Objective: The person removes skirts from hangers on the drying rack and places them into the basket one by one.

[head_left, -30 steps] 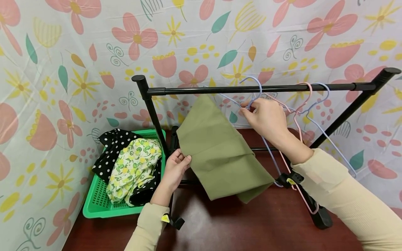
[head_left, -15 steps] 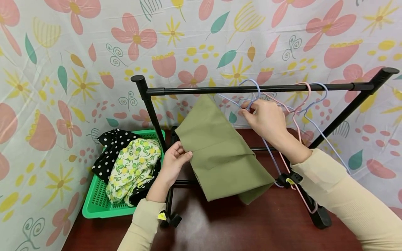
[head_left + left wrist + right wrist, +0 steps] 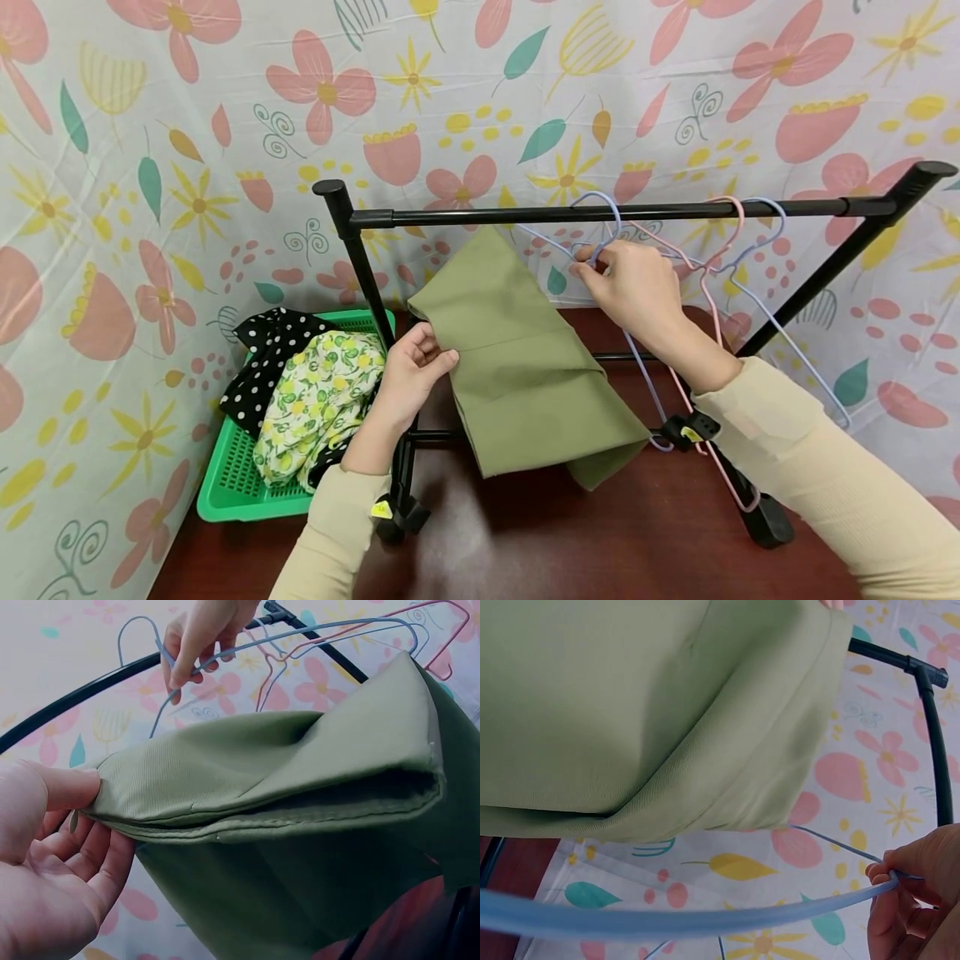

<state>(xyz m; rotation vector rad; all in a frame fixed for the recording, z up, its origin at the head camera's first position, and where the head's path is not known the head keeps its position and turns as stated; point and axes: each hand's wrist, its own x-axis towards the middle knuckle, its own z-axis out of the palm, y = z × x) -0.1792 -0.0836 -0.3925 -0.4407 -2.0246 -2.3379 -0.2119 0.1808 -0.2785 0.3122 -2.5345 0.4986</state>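
Observation:
An olive-green garment is draped over a blue clothes hanger in the head view. The hanger's hook passes over the rack's black bar, and my right hand pinches its neck just below. My left hand holds the garment's left edge, thumb in front and fingers behind. In the left wrist view, a small zip pull shows beside my left thumb, and the garment's folded upper edge gapes. The right wrist view has the hanger's blue arm across the bottom and my right fingers gripping its neck.
A black clothes rack stands on the dark red table. Right of my right hand hang a pink hanger and another blue hanger. At left, a green basket holds polka-dot cloth and lemon-print cloth.
My left hand has shifted left and slightly up, drawing the garment's left edge outward with it. My right hand stays at the hanger's neck, nearly unmoved.

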